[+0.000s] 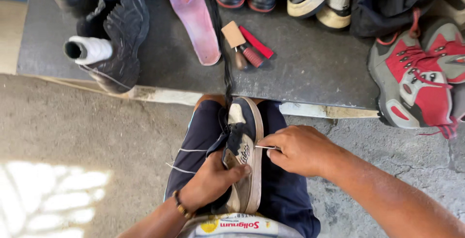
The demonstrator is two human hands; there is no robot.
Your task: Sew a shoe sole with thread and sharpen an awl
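A dark blue sneaker (244, 126) with a worn tan sole lies between my knees, sole edge turned to the right. My left hand (209, 182) grips the shoe from the left, thumb across its side. My right hand (296, 149) pinches a thin metal needle or awl (264, 147) whose tip is at the sole's edge. White thread (191, 150) runs from the shoe across my left thigh.
A dark slab (310, 68) ahead holds a spool of white thread (89, 50), a black shoe (123, 39), a pink insole (193, 17), a wooden-handled tool (242, 49), a red strip (256, 42), several shoes and red-grey boots (419, 80). Concrete floor (72, 131) lies around.
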